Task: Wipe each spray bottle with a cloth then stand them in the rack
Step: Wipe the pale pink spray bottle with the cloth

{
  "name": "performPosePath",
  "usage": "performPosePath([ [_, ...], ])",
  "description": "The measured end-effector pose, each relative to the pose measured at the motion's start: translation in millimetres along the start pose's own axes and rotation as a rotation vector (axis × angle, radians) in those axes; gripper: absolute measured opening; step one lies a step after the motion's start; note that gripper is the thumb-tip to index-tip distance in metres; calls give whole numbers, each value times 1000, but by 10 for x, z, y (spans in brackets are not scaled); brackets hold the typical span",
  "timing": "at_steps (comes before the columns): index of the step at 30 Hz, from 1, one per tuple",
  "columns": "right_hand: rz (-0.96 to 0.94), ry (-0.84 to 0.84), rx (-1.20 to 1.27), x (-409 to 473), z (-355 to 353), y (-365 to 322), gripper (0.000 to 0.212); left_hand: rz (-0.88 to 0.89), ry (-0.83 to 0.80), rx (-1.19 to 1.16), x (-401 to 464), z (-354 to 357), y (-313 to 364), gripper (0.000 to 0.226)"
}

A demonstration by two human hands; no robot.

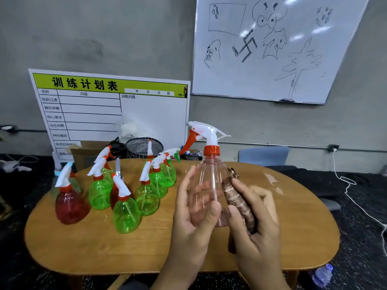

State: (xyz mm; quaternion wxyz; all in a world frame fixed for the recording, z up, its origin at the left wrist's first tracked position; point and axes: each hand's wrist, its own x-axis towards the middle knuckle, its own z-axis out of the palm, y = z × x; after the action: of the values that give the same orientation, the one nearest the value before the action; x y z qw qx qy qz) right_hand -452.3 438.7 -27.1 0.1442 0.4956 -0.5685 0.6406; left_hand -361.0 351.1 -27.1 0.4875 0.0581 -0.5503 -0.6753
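Your left hand [193, 208] gripped the clear bottle [209, 185] | your right hand [254, 214] clasped the brown cloth [236, 197] against it | green bottles [125, 214] and red bottle [70, 206] crowded the table [100, 243] left.

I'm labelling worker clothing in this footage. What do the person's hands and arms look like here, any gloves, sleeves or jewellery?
Both the left hand and the right hand are bare: no gloves, rings or other jewellery show. The forearms are bare too down to the bottom edge of the picture, with no sleeve, watch or band in view.

training room | whiteboard [278, 49] | schedule chart [113, 114] | bare concrete wall [104, 32]
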Motion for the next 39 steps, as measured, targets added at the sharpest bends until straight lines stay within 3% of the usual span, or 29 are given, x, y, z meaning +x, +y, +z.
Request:
performPosePath([
  [9,193,49,172,99,-1,46,37,2,19,27,118,84,-110,81],
  [14,70,-9,65,432,-192,52,37,26,58,35,207,122,-116,71],
  [20,-117,42,-183,989,-391,-93,31,110,-8,133,222,186,-106,82],
  [29,-271,-231,-410,1189,-371,-34,25,131,-48,187,200,166,-73,86],
  [33,-230,-34,-460,1292,-404,10,24,130,-76,196,140,165,-47,85],
  [39,-260,-230,-429,1184,-335,-6,22,121,-64,209,137,124,-31,85],
])
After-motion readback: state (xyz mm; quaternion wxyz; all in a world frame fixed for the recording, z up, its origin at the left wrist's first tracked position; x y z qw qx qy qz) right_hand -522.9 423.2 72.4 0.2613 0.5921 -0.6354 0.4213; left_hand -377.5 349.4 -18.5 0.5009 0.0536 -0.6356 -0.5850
